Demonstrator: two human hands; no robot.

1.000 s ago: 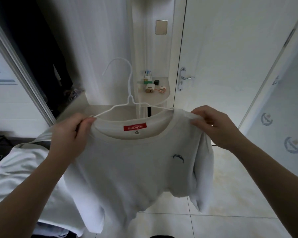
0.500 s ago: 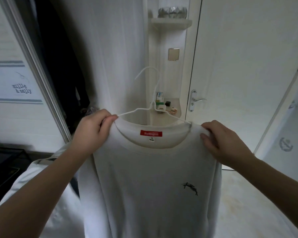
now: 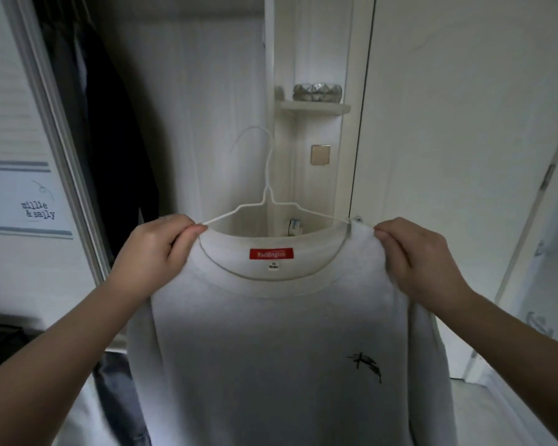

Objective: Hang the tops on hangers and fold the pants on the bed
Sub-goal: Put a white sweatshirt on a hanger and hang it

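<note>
A white top [image 3: 271, 342] with a red neck label and a small dark chest emblem hangs on a thin white wire hanger [image 3: 266, 201], held up in front of me. My left hand [image 3: 152, 252] grips the left shoulder of the top together with the hanger arm. My right hand [image 3: 422, 255] pinches the right shoulder over the hanger's other arm. The hook of the hanger points up and left, free in the air. The lower part of the top runs out of the frame.
An open wardrobe [image 3: 87, 130] with dark clothes hanging inside is at the upper left, its frame [image 3: 55, 123] slanting down. A white wall panel, a small shelf [image 3: 316, 107] with a silver bowl, and a white door [image 3: 464, 140] stand straight ahead. Other cloth lies at the lower left.
Both hands have lifted the top and hanger upward and closer to the wardrobe side. My view has tilted up, so the floor and lower shelf dropped out of sight.
</note>
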